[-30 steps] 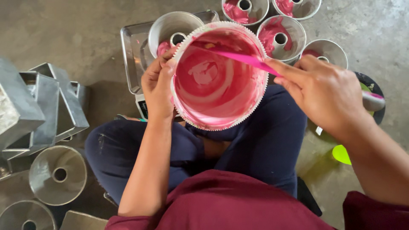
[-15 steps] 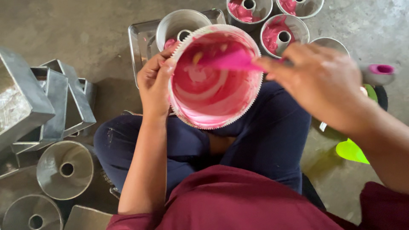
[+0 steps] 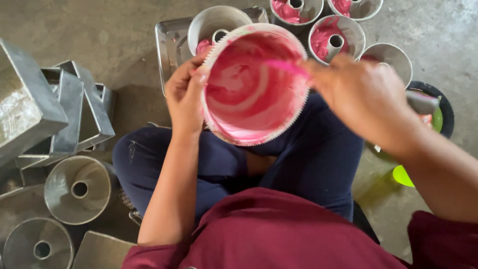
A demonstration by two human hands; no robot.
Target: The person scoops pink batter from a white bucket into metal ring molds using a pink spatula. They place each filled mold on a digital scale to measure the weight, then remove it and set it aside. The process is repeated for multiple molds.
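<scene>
While left hand (image 3: 185,97) grips scalloped plastic bowl (image 3: 234,129), glossy pink batter (image 3: 249,92)

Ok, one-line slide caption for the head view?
Left hand tilts pink-smeared bowl while right hand scrapes it with pink spatula.

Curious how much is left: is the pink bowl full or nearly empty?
Nearly empty: the bowl holds only smeared pink batter on its walls and bottom.

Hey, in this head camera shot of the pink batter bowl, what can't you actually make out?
- Spatula: blurred by motion; its handle is hidden inside the right hand.
- Tube pan behind the bowl: mostly covered by the bowl's rim and the left hand, so its fill level is unclear.
- Two filled pans at the top: cut off by the frame edge.
- Green container on the right: largely hidden by the right forearm.
</scene>
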